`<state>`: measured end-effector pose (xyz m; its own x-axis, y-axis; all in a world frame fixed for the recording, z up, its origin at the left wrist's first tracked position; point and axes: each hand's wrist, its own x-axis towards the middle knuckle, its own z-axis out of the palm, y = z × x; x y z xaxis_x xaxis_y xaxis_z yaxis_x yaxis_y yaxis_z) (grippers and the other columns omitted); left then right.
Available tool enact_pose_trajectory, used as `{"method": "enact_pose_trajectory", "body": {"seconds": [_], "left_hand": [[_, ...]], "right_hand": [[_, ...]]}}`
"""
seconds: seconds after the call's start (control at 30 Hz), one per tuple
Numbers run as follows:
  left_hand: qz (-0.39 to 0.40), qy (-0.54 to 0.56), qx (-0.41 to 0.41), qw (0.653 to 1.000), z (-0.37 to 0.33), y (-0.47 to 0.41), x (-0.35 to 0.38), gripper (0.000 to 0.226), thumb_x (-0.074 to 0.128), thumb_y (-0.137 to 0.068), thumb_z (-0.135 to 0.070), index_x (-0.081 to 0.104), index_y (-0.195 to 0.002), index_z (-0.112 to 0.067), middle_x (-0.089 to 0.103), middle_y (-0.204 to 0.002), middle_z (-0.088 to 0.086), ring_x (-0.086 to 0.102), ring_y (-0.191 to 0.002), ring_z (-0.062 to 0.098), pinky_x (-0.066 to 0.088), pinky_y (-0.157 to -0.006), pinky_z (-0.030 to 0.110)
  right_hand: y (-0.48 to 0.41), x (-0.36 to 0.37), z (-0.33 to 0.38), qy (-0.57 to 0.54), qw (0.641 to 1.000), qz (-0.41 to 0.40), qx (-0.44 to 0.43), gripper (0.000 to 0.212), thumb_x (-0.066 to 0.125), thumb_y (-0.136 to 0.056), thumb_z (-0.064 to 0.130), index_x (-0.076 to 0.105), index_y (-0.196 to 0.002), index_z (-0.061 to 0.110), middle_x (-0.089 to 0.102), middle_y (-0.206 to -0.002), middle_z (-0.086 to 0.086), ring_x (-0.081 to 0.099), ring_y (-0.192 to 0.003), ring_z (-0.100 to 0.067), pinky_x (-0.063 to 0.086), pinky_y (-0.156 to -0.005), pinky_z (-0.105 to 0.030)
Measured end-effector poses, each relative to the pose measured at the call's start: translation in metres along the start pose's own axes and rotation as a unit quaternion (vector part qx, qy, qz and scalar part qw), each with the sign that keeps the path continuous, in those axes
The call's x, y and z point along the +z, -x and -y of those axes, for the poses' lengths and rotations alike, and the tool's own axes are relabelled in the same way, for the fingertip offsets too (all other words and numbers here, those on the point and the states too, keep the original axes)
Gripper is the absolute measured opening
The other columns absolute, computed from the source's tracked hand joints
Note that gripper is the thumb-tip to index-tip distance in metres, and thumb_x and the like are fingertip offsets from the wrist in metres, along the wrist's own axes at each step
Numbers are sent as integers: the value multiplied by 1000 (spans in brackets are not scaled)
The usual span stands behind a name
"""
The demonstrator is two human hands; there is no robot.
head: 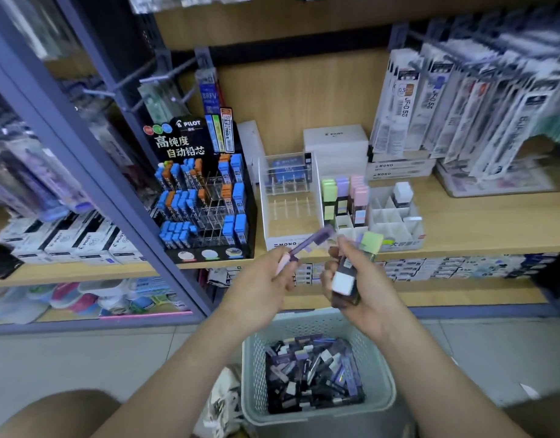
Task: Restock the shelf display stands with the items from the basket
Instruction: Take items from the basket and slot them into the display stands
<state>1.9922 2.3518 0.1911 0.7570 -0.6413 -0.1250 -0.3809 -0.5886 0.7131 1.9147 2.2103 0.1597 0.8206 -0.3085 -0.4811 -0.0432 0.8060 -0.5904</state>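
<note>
A pale green perforated basket (pixel 253 368) sits on the floor below my hands, filled with several small lead cases in purple, black and white. My left hand (pixel 259 289) pinches a slim purple lead case (pixel 310 241) that points up and right. My right hand (pixel 364 289) grips a bundle of lead cases (pixel 345 279), one with a white cap and one with a green cap. Both hands hover in front of the white MONO display stand (pixel 291 216) on the wooden shelf, whose front slots look bare. Pastel cases (pixel 345 197) stand in the white divider tray to its right.
A black Pilot lead display (pixel 203 191) with blue and orange cases stands left of the MONO stand. White boxes (pixel 335 143) sit at the back. Hanging refill packs (pixel 462 105) crowd the right. A blue shelf post (pixel 92 159) runs diagonally on the left. A lower shelf holds more boxed stock.
</note>
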Motion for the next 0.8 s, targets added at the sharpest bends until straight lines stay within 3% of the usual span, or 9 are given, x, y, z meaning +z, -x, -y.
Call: {"method": "enact_pose_trajectory", "body": {"seconds": [0.07,0.17,0.3,0.4,0.5,0.57,0.63,0.73,0.8], "left_hand": [[-44,-157,86,983,3,-5,-14,17,44,-99,-27,52,-114,-25,61,-91,-3,58,-77,19,39,-63,31],[-52,-276,151,948,2,-10,-37,34,44,-98,-21,43,-127,-39,46,-95,-9,56,-78,21,41,-64,33],[-52,-326,221,918,-12,-16,-47,41,42,-99,-28,21,-126,-51,35,-94,-11,54,-74,22,41,-60,31],[-58,-207,190,958,-18,-24,-47,60,48,-96,-24,12,-136,-51,47,-86,-13,55,-74,16,45,-64,35],[-52,53,70,995,-23,-34,-55,43,53,-93,-16,44,-131,-35,42,-59,-9,40,-50,11,38,-49,28],[-36,229,-6,973,-28,-38,-57,27,49,-94,-13,65,-107,-31,48,-62,-6,29,-47,10,25,-40,20],[-4,339,-49,940,-36,-40,-55,23,47,-95,-15,68,-98,-23,60,-74,1,24,-50,9,14,-40,20],[7,403,-46,914,-45,-48,-54,19,50,-94,-18,66,-91,-8,65,-83,10,24,-51,10,11,-40,20],[23,408,-20,912,-49,-52,-56,19,54,-94,-20,67,-99,-7,65,-78,6,24,-50,9,10,-41,20]], "right_hand": [[8,2,17,62,996,48,36,32,68,-79,46,56,-85,17,59,-67,-2,46,-41,-9,29,-33,-14],[20,6,43,207,973,82,59,33,67,-75,45,62,-90,16,69,-73,-4,42,-38,-7,18,-36,-11],[23,19,61,348,931,104,19,28,74,-68,19,65,-91,6,67,-69,-11,44,-42,-12,30,-37,-16],[21,25,69,388,917,90,-30,21,76,-74,3,64,-92,6,68,-76,-14,52,-47,-12,36,-42,-20],[19,28,81,434,894,77,-88,20,74,-79,1,64,-92,10,68,-73,-7,56,-53,-13,42,-46,-24],[19,29,87,453,882,76,-109,19,75,-79,1,64,-90,11,66,-69,-4,56,-52,-10,44,-47,-23],[18,30,89,459,876,77,-122,16,75,-80,2,64,-91,7,66,-69,-6,55,-50,-8,45,-46,-20],[16,26,93,463,871,80,-142,22,75,-81,4,63,-98,-3,69,-80,-23,59,-55,-10,46,-49,-20],[14,23,97,444,882,94,-126,20,76,-79,5,64,-95,-2,67,-80,-26,58,-56,-14,45,-47,-23]]}}
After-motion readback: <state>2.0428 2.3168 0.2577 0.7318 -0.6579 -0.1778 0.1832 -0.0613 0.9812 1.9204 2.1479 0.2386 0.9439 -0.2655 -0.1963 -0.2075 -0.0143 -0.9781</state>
